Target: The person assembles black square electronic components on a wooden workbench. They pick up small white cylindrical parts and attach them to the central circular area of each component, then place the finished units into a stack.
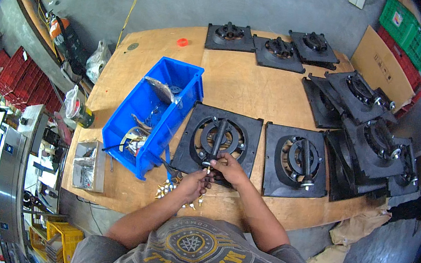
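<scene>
A square black gas burner (250,131) lies before me, its round burner head and tube pointing toward me. At the near end of the tube my right hand (231,171) closes its fingers round the tube's end, beside a pale round disc (206,163). Just below, my left hand (195,184) pinches a small brass fitting (209,171) up against that end. Partly behind my left hand, several small brass and white fittings (166,189) lie in a loose pile. Pliers with a blue handle (167,153) rest between the burner and the blue bin.
A blue plastic bin (118,115) with metal parts and bags stands left, near a small box of hardware (101,170). To the right lie another burner (270,162) and stacked burners (364,98). More burners (277,61), plus a red ring (182,42), sit at the back.
</scene>
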`<move>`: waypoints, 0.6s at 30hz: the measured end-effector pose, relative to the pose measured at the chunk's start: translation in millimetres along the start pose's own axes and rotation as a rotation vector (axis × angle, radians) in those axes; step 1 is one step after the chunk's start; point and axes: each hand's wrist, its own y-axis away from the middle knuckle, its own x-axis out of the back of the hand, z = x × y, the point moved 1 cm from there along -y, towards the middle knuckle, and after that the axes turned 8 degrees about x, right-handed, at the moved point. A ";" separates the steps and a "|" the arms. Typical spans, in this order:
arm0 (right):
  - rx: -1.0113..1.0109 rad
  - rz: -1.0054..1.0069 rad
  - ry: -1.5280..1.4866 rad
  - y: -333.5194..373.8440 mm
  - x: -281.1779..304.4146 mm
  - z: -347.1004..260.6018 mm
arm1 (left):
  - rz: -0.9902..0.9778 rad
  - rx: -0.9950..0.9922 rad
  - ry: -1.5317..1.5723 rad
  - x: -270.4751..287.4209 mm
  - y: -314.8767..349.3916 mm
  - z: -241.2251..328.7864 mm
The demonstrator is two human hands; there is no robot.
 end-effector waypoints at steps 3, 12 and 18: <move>-0.017 -0.006 0.001 3.6 -1.4 -5.8 | -0.042 0.015 0.106 4.3 -3.3 -5.1; 0.003 0.000 -0.016 -1.3 1.2 8.6 | 0.155 -0.175 -0.014 -7.6 -3.5 -7.7; -0.017 0.002 0.036 7.9 -5.7 -17.0 | 0.419 -0.379 -0.242 -19.7 1.5 -3.6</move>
